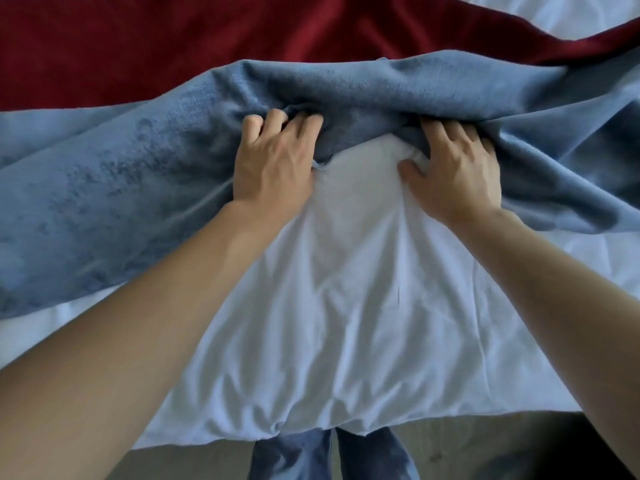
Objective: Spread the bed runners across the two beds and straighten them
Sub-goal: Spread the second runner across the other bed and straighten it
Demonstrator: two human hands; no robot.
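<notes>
A blue bed runner lies rumpled across the white bed sheet, running left to right with a raised fold through its middle. My left hand grips the runner's near edge, fingers curled into the cloth. A short way to the right, my right hand clutches the same edge, its thumb resting on the white sheet. Between the two hands the blue edge is pulled back, baring the sheet. Beyond the blue one, a dark red bed runner lies flat across the bed.
The bed's near edge hangs just in front of my legs in blue jeans. Grey floor shows below it. White sheet also shows at the far right beyond the red runner.
</notes>
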